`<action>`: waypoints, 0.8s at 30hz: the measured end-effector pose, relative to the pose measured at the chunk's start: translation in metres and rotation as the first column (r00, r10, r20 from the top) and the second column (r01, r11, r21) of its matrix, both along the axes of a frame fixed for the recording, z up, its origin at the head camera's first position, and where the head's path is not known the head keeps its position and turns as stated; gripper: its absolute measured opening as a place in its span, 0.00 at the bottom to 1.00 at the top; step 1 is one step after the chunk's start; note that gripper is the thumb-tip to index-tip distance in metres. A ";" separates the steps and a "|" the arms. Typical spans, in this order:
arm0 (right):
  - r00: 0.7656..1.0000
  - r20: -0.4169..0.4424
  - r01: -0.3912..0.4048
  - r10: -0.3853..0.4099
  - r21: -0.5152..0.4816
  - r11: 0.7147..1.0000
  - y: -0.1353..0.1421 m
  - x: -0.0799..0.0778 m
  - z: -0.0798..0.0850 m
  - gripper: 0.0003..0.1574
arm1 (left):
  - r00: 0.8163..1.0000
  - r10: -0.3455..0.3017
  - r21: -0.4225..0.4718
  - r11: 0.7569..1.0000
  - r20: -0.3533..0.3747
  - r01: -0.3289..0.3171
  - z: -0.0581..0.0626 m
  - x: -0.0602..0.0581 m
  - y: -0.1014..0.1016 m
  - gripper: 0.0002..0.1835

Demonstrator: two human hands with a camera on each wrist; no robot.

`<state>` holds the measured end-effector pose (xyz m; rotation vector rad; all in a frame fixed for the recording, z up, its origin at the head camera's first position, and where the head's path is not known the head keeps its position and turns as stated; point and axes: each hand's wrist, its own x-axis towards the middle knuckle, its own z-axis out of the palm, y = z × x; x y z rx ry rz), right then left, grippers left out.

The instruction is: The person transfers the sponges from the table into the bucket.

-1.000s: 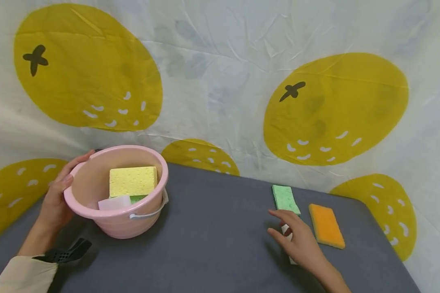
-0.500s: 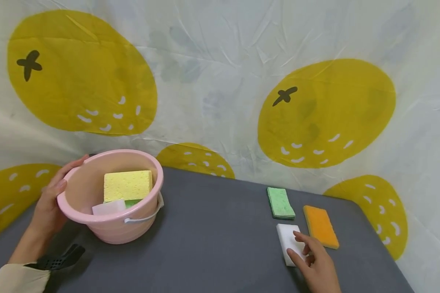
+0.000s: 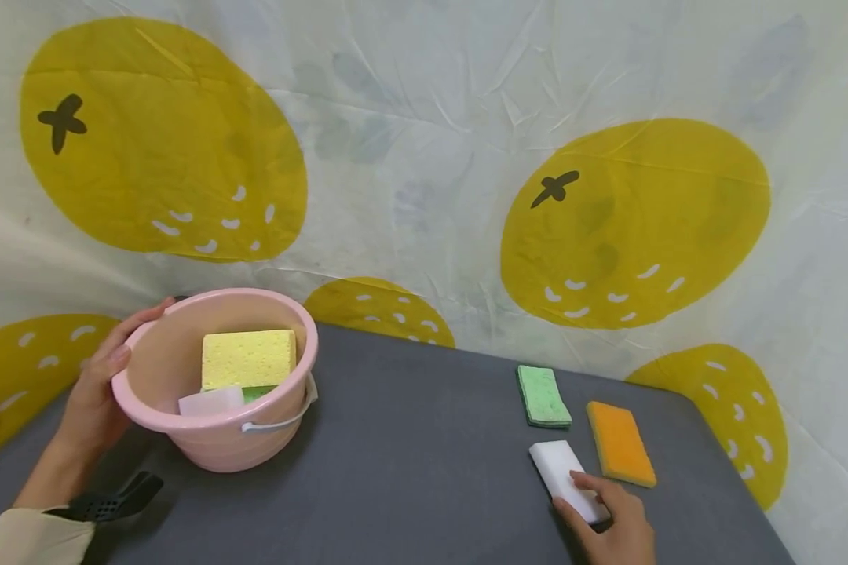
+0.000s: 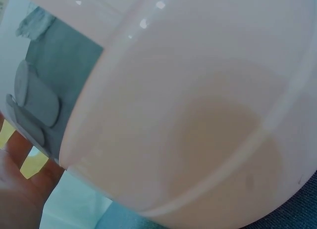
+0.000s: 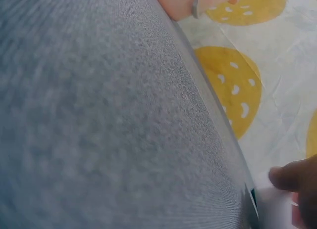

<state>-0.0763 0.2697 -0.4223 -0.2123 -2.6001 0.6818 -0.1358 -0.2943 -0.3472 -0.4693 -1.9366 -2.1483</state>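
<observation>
My left hand (image 3: 97, 388) grips the rim of a pink bucket (image 3: 235, 449), which leans toward me at the left. Inside lie a yellow sponge (image 3: 249, 359), a white block (image 3: 212, 402) and something green, partly covered. In the left wrist view the bucket's wall (image 4: 198, 56) fills most of the picture. At the lower right, my right hand (image 3: 618, 524) pinches the near end of a white sponge block (image 3: 562, 469) between thumb and fingers. The right wrist view shows a thumb against the blurred white block (image 5: 275, 206).
A green sponge (image 3: 543, 396) lies just beyond the white block, and an orange sponge (image 3: 620, 443) to its right. Grey cloth (image 3: 410, 447) covers the table. A white curtain with yellow fruit prints (image 3: 424, 180) hangs along the back edge.
My right hand has moved back toward me and closed its fingers on the white sponge block, whose near end has swung right. My left hand keeps its hold on the bucket.
</observation>
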 end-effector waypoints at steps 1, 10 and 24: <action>1.000 -0.013 -0.014 0.014 0.006 1.000 0.001 0.001 -0.002 0.24 | 1.000 0.001 -0.002 1.000 0.004 -0.001 0.000 0.000 0.000 0.27; 0.986 -0.117 -0.117 0.122 0.045 0.992 0.005 0.003 -0.009 0.24 | 0.996 -0.051 0.043 0.998 -0.072 0.054 -0.003 -0.002 0.000 0.27; 0.991 0.114 0.076 -0.065 -0.090 0.993 0.000 0.000 -0.004 0.46 | 0.999 -0.027 0.029 0.999 -0.035 0.028 -0.003 0.001 -0.001 0.27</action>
